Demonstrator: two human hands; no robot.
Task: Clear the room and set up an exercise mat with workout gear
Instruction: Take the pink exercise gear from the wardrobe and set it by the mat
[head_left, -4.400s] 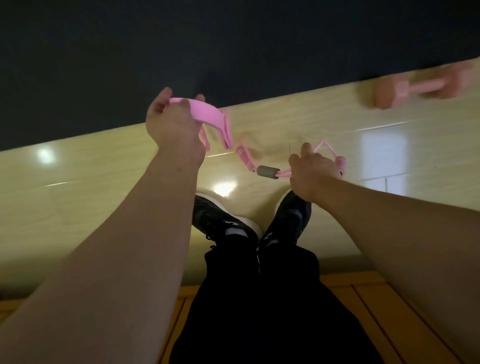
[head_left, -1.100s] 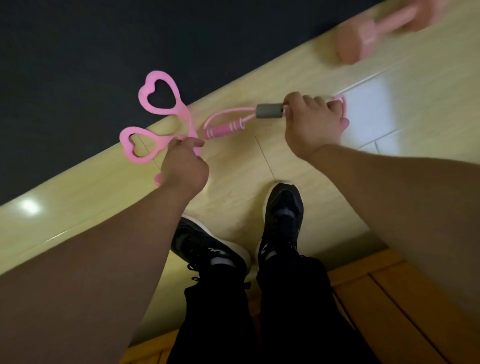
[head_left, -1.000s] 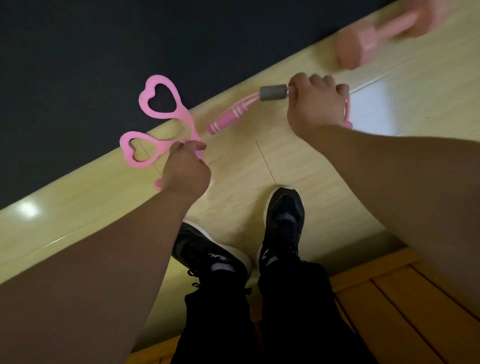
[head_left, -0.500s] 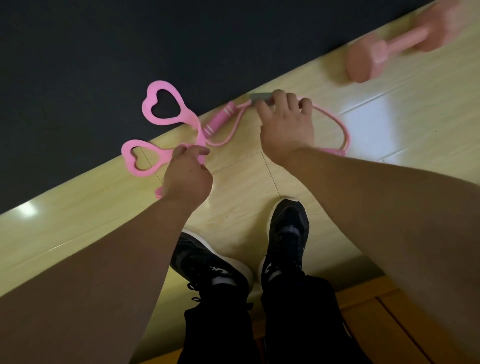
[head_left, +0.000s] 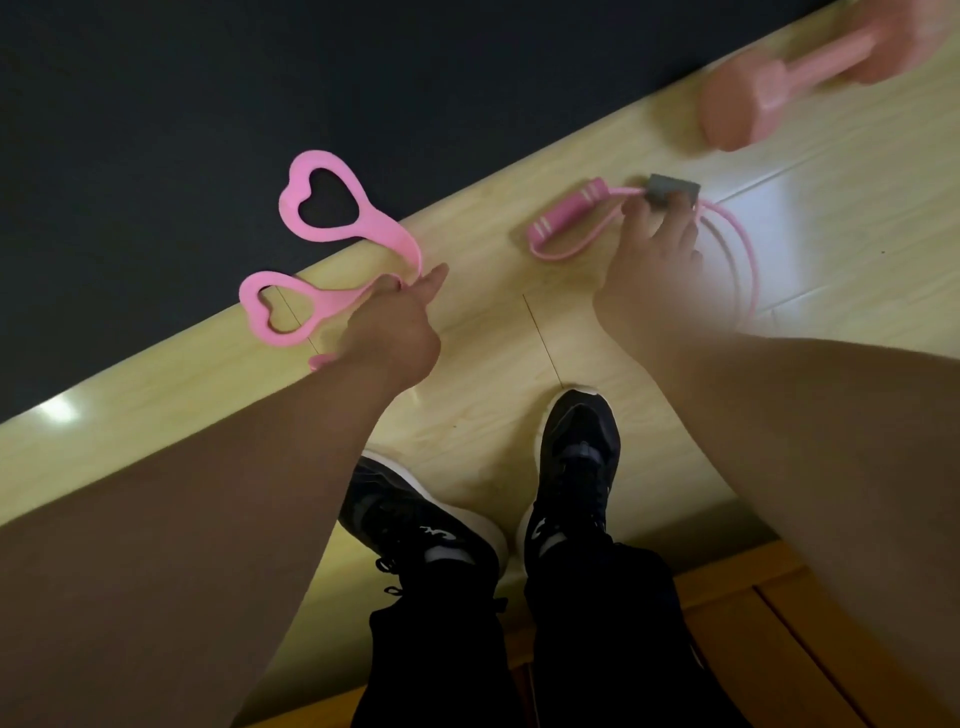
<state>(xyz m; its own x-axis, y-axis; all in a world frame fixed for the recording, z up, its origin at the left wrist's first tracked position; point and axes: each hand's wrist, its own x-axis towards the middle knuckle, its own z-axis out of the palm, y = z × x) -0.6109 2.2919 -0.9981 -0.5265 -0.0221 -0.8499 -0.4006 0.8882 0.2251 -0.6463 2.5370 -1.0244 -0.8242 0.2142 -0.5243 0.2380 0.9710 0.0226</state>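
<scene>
Shifted right, rope handle (head_left: 566, 219) points up-right — right hand (head_left: 649, 283) pinches grey sleeve (head_left: 672, 188), left hand (head_left: 395, 327) pinches band (head_left: 389, 236).

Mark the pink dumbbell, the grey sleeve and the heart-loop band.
pink dumbbell (head_left: 737, 111), head view, its near end weight.
grey sleeve (head_left: 675, 186), head view, its top face.
heart-loop band (head_left: 289, 208), head view, left rim of its upper loop.
</scene>
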